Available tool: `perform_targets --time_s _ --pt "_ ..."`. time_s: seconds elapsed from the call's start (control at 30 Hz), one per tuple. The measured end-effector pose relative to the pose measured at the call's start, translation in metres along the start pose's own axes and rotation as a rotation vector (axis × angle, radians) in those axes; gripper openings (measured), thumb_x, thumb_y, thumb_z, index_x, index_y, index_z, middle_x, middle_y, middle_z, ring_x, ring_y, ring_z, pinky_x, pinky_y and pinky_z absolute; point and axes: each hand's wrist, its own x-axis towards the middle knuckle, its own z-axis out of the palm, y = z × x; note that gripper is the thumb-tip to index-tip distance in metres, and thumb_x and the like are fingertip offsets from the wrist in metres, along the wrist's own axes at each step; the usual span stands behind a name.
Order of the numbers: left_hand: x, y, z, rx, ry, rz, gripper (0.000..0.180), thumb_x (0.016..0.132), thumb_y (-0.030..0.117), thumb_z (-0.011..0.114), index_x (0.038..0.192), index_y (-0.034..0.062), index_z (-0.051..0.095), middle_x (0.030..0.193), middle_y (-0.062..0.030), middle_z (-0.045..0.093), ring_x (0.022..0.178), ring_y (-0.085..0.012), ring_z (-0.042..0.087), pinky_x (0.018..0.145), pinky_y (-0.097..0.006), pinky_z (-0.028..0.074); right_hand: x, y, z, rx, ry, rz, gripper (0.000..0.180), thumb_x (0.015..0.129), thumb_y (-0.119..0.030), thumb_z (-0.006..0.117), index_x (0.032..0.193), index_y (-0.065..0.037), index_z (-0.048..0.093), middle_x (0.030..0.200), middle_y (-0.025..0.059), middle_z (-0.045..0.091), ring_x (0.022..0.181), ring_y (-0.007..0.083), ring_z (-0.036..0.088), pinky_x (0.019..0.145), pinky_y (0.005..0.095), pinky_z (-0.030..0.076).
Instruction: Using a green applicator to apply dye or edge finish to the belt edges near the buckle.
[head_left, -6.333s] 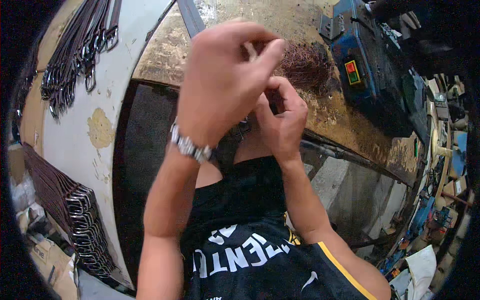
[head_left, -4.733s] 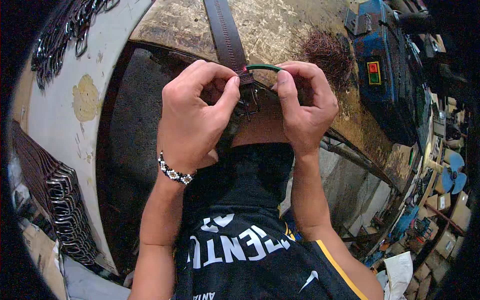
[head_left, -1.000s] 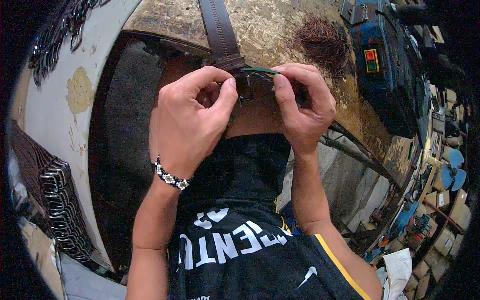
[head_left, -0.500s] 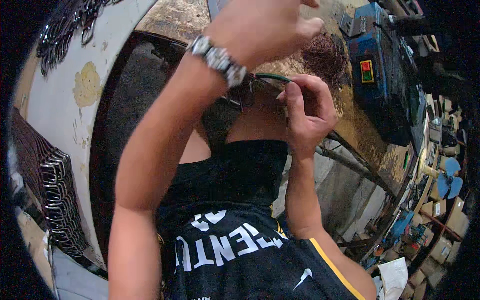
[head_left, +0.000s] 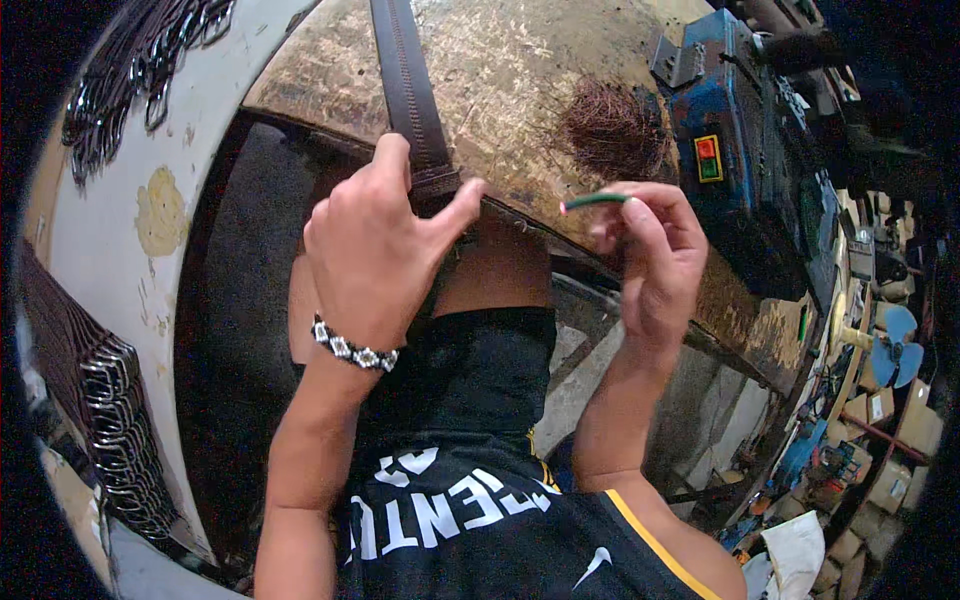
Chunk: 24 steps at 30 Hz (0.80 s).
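A dark brown leather belt [head_left: 408, 80] with a stitched line lies across the worn wooden table, its folded end at the near edge. My left hand [head_left: 370, 235], wearing a black-and-white bracelet, is around that end. Its index finger is at the belt's left side and the thumb at its right; the other fingers are mostly hidden. To the right, above the table's edge, my right hand [head_left: 660, 250] is closed in a pinch on a short, thin, slightly curved green stick [head_left: 598, 199] with a pinkish tip pointing left.
A tangled heap of reddish-brown thread [head_left: 615, 130] sits on the wooden table [head_left: 510, 100]. Beside it stands a blue machine [head_left: 735, 150] with a red and green switch [head_left: 708, 158]. Bundles of buckled belts [head_left: 120, 420] hang at the left. A blue-bladed fan [head_left: 897, 347] is at the right.
My left hand has come back toward me from far over the table, and the belt now shows in its grasp. My right hand has shifted right and slightly down with the green stick.
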Motion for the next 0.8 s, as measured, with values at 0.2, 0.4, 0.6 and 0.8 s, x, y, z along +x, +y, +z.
perform_targets --time_s 0.2,0.4,0.6,0.8 --pt "0.02 -0.013 -0.008 -0.285 -0.215 -0.076 0.038 0.082 0.029 0.079 0.075 -0.0022 0.059 0.062 -0.0087 0.058 0.056 -0.0165 0.06 0.055 -0.033 0.048 -0.015 -0.043 -0.045 -0.355 -0.195 0.073 0.01 0.089 -0.004 0.07 0.097 0.002 0.069 0.092 0.0049 0.07 0.08 0.0107 0.062 0.074 0.0251 0.048" --pt "0.023 -0.058 -0.017 -1.102 -0.368 -0.408 0.012 0.093 0.012 0.067 0.099 0.0006 0.066 0.076 0.0008 0.064 0.063 -0.0049 0.058 0.059 -0.021 0.05 -0.028 -0.071 -0.086 -0.485 -0.397 0.053 0.015 0.083 -0.007 0.073 0.093 0.004 0.069 0.077 0.0048 0.067 0.071 0.0132 0.063 0.064 0.0258 0.046" --pt "0.01 -0.063 -0.013 -0.979 -0.245 -0.41 0.029 0.095 0.014 0.07 0.117 -0.0014 0.06 0.089 -0.0063 0.071 0.069 -0.0073 0.064 0.061 -0.023 0.054 -0.013 -0.057 -0.1 -0.71 -0.184 0.305 0.013 0.087 -0.011 0.071 0.093 0.0 0.067 0.076 0.0017 0.064 0.069 0.009 0.058 0.063 0.0241 0.044" --pt "-0.001 -0.071 -0.001 -1.211 -0.164 -0.364 0.032 0.095 0.001 0.065 0.124 -0.0068 0.052 0.094 -0.0129 0.071 0.072 -0.0097 0.065 0.059 -0.022 0.055 -0.021 -0.06 -0.116 -0.596 -0.106 0.205 0.012 0.09 -0.012 0.069 0.095 -0.002 0.066 0.073 -0.0028 0.058 0.061 0.0053 0.05 0.057 0.0207 0.038"
